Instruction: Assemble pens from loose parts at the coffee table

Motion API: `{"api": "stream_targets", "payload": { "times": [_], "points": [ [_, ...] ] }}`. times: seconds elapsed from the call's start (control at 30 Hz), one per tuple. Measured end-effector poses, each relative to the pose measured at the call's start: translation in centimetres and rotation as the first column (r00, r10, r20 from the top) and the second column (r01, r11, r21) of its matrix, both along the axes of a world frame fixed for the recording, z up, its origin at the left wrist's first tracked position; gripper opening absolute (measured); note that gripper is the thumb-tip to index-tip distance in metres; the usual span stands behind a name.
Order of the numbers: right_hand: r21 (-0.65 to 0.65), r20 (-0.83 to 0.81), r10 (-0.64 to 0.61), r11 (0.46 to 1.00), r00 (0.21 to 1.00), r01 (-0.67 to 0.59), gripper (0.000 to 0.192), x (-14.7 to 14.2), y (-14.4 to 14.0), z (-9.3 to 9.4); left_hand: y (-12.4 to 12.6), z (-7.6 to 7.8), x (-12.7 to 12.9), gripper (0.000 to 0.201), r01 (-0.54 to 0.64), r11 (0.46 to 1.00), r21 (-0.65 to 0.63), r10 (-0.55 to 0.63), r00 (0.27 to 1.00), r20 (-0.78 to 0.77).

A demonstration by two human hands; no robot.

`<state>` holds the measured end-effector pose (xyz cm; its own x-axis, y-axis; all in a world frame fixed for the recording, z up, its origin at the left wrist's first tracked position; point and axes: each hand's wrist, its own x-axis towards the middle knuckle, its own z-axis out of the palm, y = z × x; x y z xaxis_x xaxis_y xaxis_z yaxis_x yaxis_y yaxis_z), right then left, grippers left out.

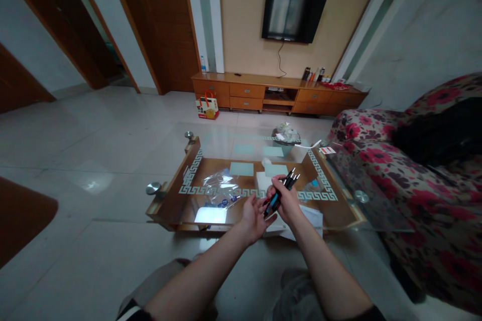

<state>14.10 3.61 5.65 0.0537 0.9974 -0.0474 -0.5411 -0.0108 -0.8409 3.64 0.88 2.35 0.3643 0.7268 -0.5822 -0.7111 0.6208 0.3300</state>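
A bundle of several dark pens [279, 195], with pale metallic tips and a bit of blue on one side, slants up to the right above the glass coffee table [241, 205]. Around its middle my right hand [288, 203] is closed, thumb across the pens. Palm up at the bundle's lower end is my left hand [254, 218]; its fingers are loosely extended beside the pen ends, and I cannot tell whether they touch. Below my hands lie white papers [311, 218], partly hidden by my right forearm.
Clear plastic packaging [222, 185] lies left of my hands on the table. A basket with a plastic bag [286, 135] stands beyond the far edge. A flowered sofa [414, 195] borders the right side. Farther off are a TV cabinet [246, 91] and a paper gift bag [207, 108].
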Motion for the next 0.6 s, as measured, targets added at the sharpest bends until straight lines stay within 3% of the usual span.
{"api": "stream_targets", "payload": {
  "times": [0.13,0.27,0.37,0.47,0.6],
  "points": [
    [0.021,0.024,-0.050,0.999,0.998,0.050,0.029,-2.3,-0.9,0.0,0.4,0.5,0.3,0.032,-0.151,0.989,-0.006,0.150,0.981,0.120],
    [0.000,0.172,0.012,1.000,0.985,-0.013,0.029,-3.3,-1.7,0.1,1.2,0.4,-0.2,0.028,-0.192,0.981,-0.016,0.192,0.976,0.101],
    [-0.005,0.222,0.027,1.000,0.975,-0.027,0.038,-3.3,-1.7,0.2,1.7,0.2,-0.6,0.026,-0.160,0.986,0.039,0.158,0.986,0.062],
    [-0.021,0.249,-0.054,0.998,0.967,0.061,0.037,-2.9,-1.0,-0.3,1.9,0.0,-1.1,0.023,-0.091,0.992,0.090,0.096,0.994,-0.060],
    [-0.126,0.402,-0.044,0.987,0.915,0.103,0.038,-1.7,0.1,-1.1,1.9,-0.2,-1.9,0.021,0.018,0.997,0.069,-0.011,0.994,-0.104]
  ]
}}
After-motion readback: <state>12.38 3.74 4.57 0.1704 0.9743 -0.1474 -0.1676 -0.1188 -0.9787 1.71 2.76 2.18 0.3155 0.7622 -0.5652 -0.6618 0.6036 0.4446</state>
